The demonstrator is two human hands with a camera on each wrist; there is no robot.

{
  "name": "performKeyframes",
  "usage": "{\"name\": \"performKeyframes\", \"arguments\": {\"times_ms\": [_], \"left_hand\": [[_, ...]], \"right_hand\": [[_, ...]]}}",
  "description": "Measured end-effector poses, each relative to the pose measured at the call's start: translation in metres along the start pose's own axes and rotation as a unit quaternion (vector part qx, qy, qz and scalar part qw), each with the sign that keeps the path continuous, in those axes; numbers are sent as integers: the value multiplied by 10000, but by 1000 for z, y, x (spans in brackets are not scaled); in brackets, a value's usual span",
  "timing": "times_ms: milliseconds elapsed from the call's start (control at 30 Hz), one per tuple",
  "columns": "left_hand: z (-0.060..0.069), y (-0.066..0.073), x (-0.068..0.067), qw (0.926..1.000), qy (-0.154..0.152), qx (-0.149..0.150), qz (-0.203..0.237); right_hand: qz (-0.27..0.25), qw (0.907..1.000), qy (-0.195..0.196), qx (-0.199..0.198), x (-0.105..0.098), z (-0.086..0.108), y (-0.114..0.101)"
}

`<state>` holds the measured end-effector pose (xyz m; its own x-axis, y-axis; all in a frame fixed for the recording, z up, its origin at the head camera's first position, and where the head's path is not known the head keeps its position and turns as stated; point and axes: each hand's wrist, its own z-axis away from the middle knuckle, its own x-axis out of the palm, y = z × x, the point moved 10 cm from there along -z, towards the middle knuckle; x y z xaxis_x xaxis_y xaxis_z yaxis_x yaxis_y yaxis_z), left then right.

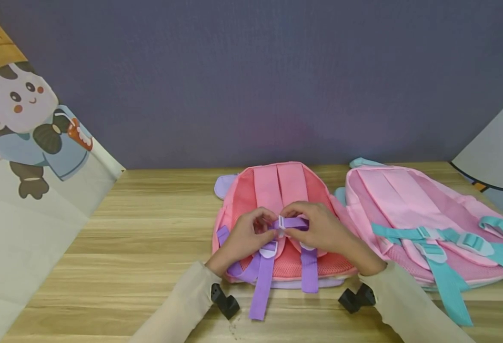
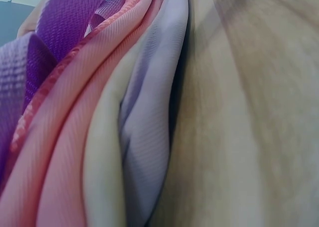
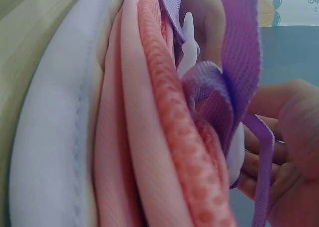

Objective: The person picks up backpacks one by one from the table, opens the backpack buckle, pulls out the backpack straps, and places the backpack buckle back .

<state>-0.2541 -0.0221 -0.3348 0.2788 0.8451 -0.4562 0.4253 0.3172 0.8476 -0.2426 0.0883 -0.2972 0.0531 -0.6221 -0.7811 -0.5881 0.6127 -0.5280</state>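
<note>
A pink-and-coral backpack (image 1: 292, 186) lies on the table with its shoulder straps facing up. Over its middle, a purple chest strap with a small white buckle (image 1: 281, 222) is held between both hands. At the buckle's left side, my left hand (image 1: 248, 234) pinches it with thumb and fingertips. From the right, my right hand (image 1: 322, 229) grips the purple strap (image 1: 295, 223) beside the buckle. In the right wrist view, the purple webbing (image 3: 241, 47) runs past my right hand (image 3: 294, 147). The left wrist view shows mostly the bag's edge, and the left fingertips are hidden there.
Another backpack, pink with teal straps (image 1: 442, 276), lies close on the right. Purple strap tails (image 1: 262, 290) hang toward the front of the wooden table (image 1: 127, 247). A dark panel (image 1: 277, 85) stands along the back edge.
</note>
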Motion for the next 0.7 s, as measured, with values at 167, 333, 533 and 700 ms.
{"name": "performKeyframes", "arguments": {"times_ms": [167,333,533,700], "left_hand": [[0,1,0,10000,-20,61,-16],[0,3,-1,9999,-42,153,-51],[0,2,-1,9999,-44,99,29],[0,1,-1,9998,-11,56,185]], "right_hand": [[4,10000,-33,-10,0,0,0],[-7,10000,-9,-36,0,0,-1],[-40,10000,1,-38,-1,0,-1],[-109,9999,28,-39,-2,-1,-1]]}}
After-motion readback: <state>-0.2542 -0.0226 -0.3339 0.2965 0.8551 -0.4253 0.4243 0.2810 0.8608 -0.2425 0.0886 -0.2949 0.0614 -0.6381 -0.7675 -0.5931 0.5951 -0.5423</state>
